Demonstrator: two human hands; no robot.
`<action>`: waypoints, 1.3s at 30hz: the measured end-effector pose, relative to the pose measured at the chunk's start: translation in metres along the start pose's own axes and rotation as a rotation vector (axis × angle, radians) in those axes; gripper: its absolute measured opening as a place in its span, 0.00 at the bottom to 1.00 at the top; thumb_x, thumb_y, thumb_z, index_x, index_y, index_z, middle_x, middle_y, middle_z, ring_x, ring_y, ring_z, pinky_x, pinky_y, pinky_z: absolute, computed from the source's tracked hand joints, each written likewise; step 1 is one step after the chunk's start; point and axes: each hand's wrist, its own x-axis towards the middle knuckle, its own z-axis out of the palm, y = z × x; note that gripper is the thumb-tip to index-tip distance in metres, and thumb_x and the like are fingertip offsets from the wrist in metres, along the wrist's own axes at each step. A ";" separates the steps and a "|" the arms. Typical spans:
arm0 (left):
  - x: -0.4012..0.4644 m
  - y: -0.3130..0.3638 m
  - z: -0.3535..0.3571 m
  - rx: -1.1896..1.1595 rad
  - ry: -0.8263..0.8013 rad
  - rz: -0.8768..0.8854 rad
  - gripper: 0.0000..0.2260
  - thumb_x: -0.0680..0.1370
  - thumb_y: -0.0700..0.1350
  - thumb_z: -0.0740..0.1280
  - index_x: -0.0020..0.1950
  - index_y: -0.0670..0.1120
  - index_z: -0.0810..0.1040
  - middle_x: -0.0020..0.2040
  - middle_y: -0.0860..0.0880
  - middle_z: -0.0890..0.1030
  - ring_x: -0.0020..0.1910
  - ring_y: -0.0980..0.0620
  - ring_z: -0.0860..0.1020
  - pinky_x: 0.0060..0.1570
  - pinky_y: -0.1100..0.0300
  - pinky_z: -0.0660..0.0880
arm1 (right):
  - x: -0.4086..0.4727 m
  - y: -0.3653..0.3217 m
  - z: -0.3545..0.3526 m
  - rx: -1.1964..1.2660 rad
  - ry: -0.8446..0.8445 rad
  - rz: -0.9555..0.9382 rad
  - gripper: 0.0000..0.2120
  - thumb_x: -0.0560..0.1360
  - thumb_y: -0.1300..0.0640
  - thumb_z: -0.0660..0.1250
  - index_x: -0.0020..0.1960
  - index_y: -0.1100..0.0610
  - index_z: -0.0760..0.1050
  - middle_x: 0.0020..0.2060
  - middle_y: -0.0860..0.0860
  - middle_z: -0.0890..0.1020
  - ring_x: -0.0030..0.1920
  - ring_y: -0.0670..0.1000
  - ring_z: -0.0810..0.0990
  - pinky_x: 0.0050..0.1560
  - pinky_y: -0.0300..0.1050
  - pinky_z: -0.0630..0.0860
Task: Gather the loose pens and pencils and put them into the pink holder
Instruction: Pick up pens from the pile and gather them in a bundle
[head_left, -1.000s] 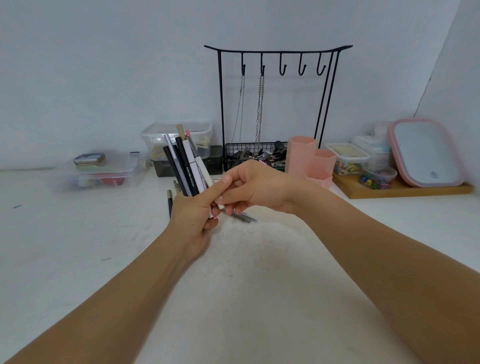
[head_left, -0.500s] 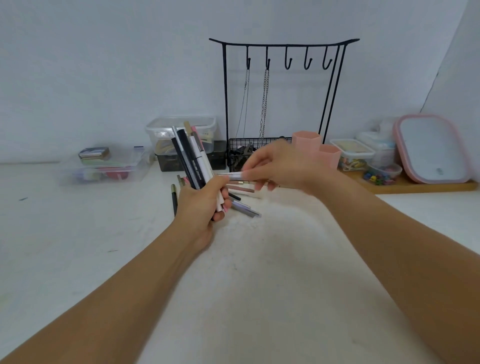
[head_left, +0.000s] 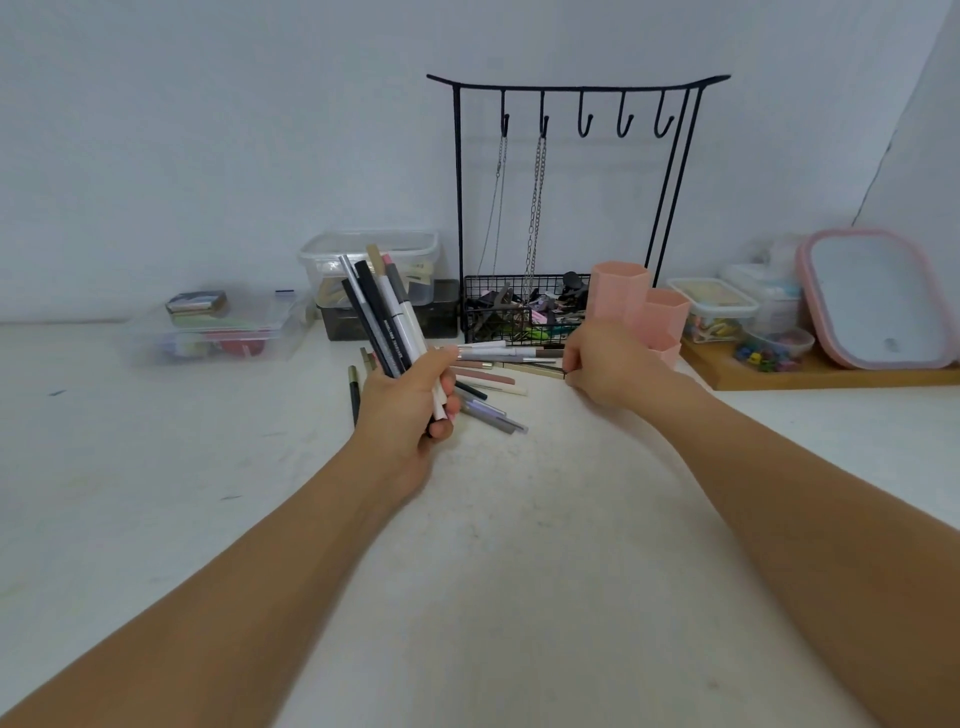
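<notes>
Only one piece of lettering shows: a line of small white print running along the barrel of a black pen (head_left: 382, 325), just left of frame centre. It is too small and blurred to read.

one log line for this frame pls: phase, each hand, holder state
phase: gathering | left hand: grips pen bundle upright | right hand: fingers curled at loose pens on table | pink holder: no pens visible
</notes>
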 end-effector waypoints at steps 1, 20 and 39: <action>0.000 0.000 0.000 0.004 -0.001 -0.004 0.08 0.79 0.42 0.71 0.42 0.44 0.75 0.29 0.49 0.74 0.25 0.54 0.69 0.19 0.65 0.61 | 0.000 -0.001 -0.001 0.015 -0.011 -0.002 0.04 0.75 0.66 0.69 0.46 0.63 0.83 0.44 0.57 0.84 0.46 0.57 0.82 0.48 0.51 0.79; 0.000 -0.002 0.000 0.013 -0.019 -0.030 0.07 0.79 0.43 0.71 0.45 0.44 0.75 0.29 0.50 0.74 0.25 0.55 0.69 0.19 0.64 0.62 | -0.012 -0.007 -0.083 0.135 -0.323 0.080 0.10 0.74 0.60 0.70 0.48 0.67 0.82 0.35 0.57 0.82 0.34 0.55 0.79 0.39 0.46 0.75; -0.002 -0.004 -0.004 0.048 -0.096 -0.021 0.24 0.70 0.60 0.75 0.51 0.39 0.83 0.35 0.44 0.78 0.28 0.55 0.72 0.21 0.65 0.63 | -0.036 -0.089 -0.040 0.925 -0.382 -0.126 0.06 0.76 0.63 0.73 0.49 0.67 0.83 0.37 0.59 0.86 0.35 0.49 0.82 0.34 0.37 0.77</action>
